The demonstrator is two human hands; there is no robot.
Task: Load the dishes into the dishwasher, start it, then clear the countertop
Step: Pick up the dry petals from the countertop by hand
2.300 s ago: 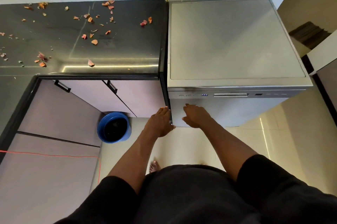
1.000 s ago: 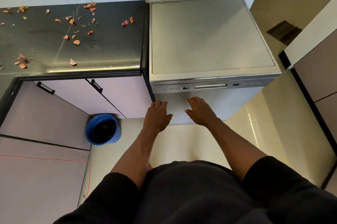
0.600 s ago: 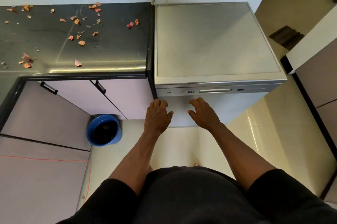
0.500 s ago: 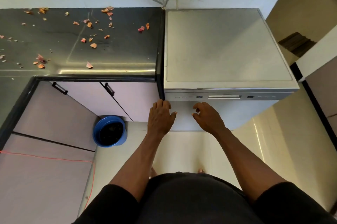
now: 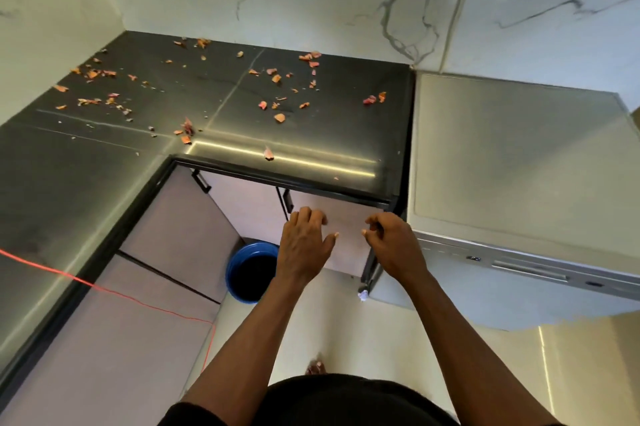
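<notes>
Blue bin (image 5: 246,275) partly behind left hand (image 5: 304,249); dishwasher (image 5: 512,162) cropped rightward.

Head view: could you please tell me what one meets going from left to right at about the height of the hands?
In order: red cord → blue bin → left hand → right hand → dishwasher.

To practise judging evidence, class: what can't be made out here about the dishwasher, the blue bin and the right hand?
Head view only.
Dishwasher inside: shut door hides it.
Control panel symbols: too small.
Blue bin contents: interior too dark.
Right hand: fingers curled under, partly hidden by the hand's back.
</notes>
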